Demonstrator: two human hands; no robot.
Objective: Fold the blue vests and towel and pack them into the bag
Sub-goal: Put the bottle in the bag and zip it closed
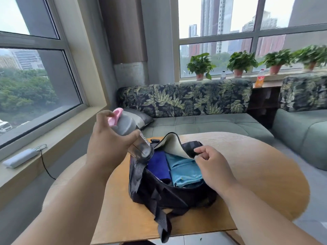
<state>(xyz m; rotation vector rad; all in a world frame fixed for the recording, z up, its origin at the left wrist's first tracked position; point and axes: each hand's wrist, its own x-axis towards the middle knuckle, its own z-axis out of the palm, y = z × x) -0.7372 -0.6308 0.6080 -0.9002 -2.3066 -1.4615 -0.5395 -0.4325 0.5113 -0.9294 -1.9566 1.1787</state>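
A black bag (pixel 169 193) lies open on the wooden table (pixel 256 183). Inside it, side by side, are a folded dark blue cloth (pixel 158 167) and a folded light blue towel (pixel 185 172). My right hand (pixel 210 163) pinches the edge of the bag's beige-lined flap (pixel 174 145) and holds it up. My left hand (pixel 108 144) grips a grey shaker bottle (pixel 131 137) with a pink cap, tilted, its clear lower end just over the bag's left rim.
A green sofa (pixel 203 124) with a leaf-print back runs behind the table, with a grey cushion (pixel 139 117) at its left end. A white power bank (pixel 19 157) with a cable lies on the left windowsill. Potted plants (pixel 200 66) line the far sill.
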